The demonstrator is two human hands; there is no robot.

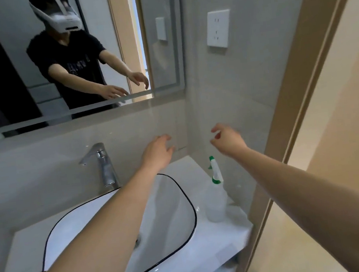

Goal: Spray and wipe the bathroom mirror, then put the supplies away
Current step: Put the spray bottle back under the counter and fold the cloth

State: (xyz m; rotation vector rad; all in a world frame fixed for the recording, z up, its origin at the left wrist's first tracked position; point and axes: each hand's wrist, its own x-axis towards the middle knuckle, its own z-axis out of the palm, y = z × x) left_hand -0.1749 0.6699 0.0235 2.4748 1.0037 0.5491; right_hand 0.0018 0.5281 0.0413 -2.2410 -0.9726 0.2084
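The bathroom mirror (16,66) hangs on the wall at the upper left and reflects a person with both arms stretched forward. A clear spray bottle (216,199) with a white and green trigger head stands upright on the white counter, right of the basin. A pale cloth (238,216) seems to lie beside the bottle's base. My left hand (156,151) reaches out over the back of the basin, fingers loosely spread, holding nothing. My right hand (226,140) hovers above the bottle, fingers relaxed and empty.
A white basin with a black rim (188,201) fills the counter, with a chrome tap (102,166) behind it. A white wall socket (218,29) sits on the right wall. A beige door frame (302,101) stands close on the right.
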